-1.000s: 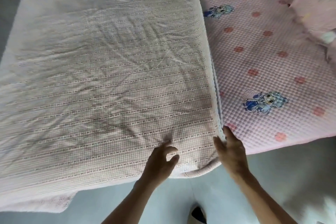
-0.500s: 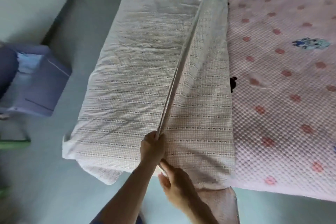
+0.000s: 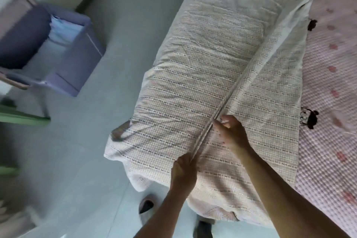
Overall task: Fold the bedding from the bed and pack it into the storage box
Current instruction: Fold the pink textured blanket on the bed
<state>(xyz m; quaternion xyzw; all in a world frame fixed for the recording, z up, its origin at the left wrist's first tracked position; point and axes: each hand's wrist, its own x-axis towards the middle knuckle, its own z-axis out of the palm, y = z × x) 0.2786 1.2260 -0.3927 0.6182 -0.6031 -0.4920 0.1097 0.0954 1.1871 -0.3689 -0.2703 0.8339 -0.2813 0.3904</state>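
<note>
Pinching the striped blanket's (image 3: 202,75) raised edge with our left hand (image 3: 183,172) and right hand (image 3: 231,133) mid-frame, we are folding; the purple storage box (image 3: 77,60), upper left, is waiting unpacked.

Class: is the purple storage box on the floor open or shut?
Open. The box shows its inside from above, with pale folded fabric in it; no lid covers it.

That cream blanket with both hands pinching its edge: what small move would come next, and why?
Probably carry the raised edge further left, laying it onto the blanket's far side. The left hand and right hand both pinch that edge, lifted along a ridge, so this fold looks half done; the purple storage box waits open on the floor.
</note>
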